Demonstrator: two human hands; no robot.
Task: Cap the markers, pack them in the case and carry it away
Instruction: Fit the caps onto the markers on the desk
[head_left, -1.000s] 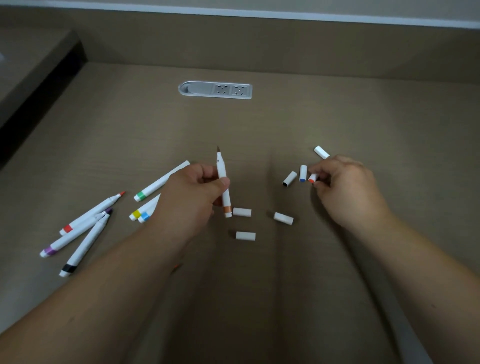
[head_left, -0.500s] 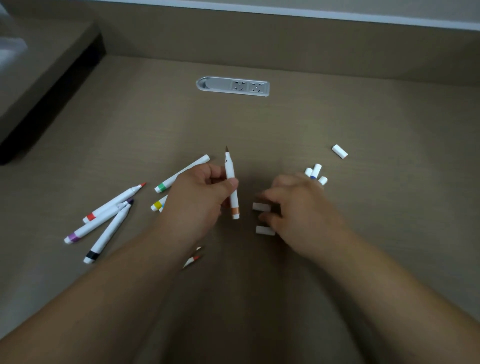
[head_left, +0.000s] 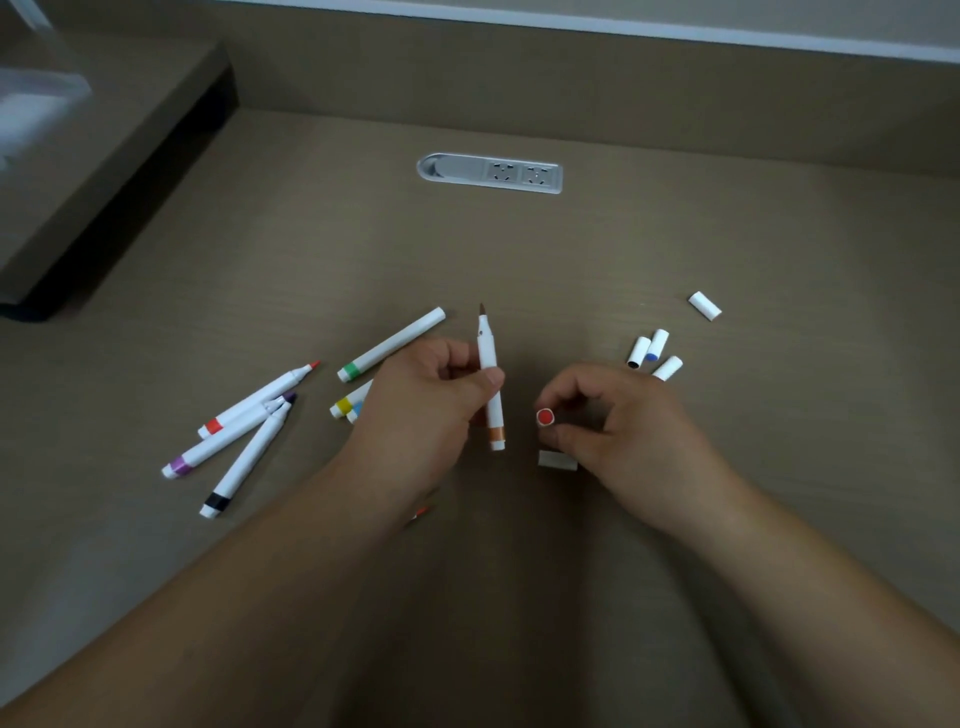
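Orange-banded marker (head_left: 490, 382) stands tip-up, pinched between thumb and fingers of the left hand (head_left: 426, 410) above the desk (head_left: 675, 218). The red-ended cap (head_left: 545, 417) in the right hand's (head_left: 623, 431) curled fingertips looks mismatched; better to check colour, then line the cap's open end with the tip and press straight. Other caps (head_left: 652, 348) lie nearby.

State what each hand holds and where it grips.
Left hand holds the orange-banded marker by mid-barrel, tip up. Right hand pinches a red-ended cap by its sides.
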